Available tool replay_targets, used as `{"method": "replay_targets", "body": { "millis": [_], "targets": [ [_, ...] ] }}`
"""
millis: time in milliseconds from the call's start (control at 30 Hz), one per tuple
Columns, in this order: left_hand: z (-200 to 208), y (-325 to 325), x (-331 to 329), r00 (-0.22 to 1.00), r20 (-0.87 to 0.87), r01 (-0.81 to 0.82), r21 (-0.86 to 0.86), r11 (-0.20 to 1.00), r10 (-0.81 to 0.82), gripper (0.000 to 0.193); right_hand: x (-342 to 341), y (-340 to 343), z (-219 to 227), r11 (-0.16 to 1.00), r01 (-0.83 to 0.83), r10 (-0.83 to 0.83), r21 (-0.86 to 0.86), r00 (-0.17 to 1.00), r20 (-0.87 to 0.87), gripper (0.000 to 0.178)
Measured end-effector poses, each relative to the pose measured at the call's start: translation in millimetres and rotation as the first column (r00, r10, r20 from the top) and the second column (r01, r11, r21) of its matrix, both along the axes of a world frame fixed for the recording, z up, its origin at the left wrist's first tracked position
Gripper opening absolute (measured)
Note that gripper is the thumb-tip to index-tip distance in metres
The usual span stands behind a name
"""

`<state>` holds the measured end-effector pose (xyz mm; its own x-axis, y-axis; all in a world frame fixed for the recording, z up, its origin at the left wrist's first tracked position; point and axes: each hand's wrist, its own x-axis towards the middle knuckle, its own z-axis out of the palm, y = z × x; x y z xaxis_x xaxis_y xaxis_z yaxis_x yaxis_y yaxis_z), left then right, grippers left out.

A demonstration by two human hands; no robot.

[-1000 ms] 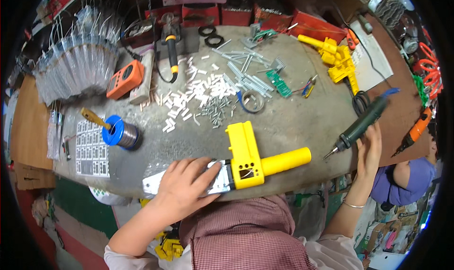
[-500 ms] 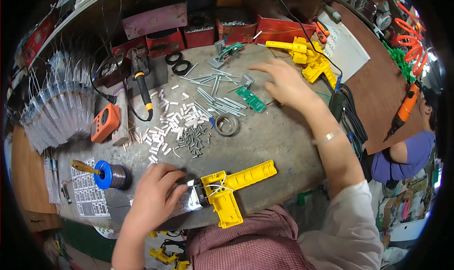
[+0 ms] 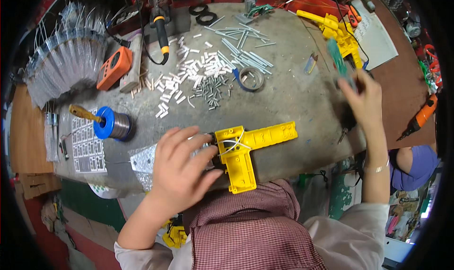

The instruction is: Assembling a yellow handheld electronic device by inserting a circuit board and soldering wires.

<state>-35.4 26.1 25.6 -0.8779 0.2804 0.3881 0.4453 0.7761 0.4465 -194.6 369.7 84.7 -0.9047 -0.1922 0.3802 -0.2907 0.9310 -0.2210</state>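
Note:
A yellow plastic gun-shaped housing half [image 3: 241, 161] lies hollow side up near the table's front edge, white wires crossing inside it. My left hand [image 3: 182, 168] is just left of it, fingers spread over the silvery piece at its end; whether they touch it is hard to tell. Bubble wrap [image 3: 144, 166] shows beneath and beside that hand. At the right, my right hand [image 3: 366, 100] grips a green circuit board [image 3: 336, 55], blurred by motion and held up off the table.
White sleeves [image 3: 194, 71], dark screws [image 3: 210, 90], metal rods [image 3: 246, 55] and a tape roll [image 3: 250, 78] lie mid-table. A solder spool [image 3: 113, 123], orange meter [image 3: 115, 68] and soldering iron [image 3: 161, 34] are left. Yellow housings [image 3: 333, 29] lie back right; a person [image 3: 414, 166] sits beyond.
My right hand has picked up the green circuit board from mid-table and moved right with it. My left hand's fingers have spread and shifted toward the housing. The whole view has tilted downward.

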Motion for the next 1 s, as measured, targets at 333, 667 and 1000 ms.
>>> {"method": "replay_targets", "body": {
  "millis": [333,667,1000],
  "targets": [
    [-7.5,38.9,-11.7,0.985,0.167,-0.070,0.203,0.977,0.036,0.014,89.9,32.5,-25.8,0.967,0.013,0.083,-0.253,0.927,0.365,0.030],
    [-3.5,43.4,-12.7,0.986,0.155,0.053,-0.004,0.999,-0.052,0.035,33.2,37.6,-46.4,0.984,0.033,0.074,-0.177,0.823,0.563,0.035],
    [-13.3,23.9,-16.6,0.965,0.176,-0.166,-0.163,0.972,0.195,0.077,75.8,30.7,-55.6,0.556,0.248,0.253,-0.793,0.859,0.446,0.018]
  ]
}}
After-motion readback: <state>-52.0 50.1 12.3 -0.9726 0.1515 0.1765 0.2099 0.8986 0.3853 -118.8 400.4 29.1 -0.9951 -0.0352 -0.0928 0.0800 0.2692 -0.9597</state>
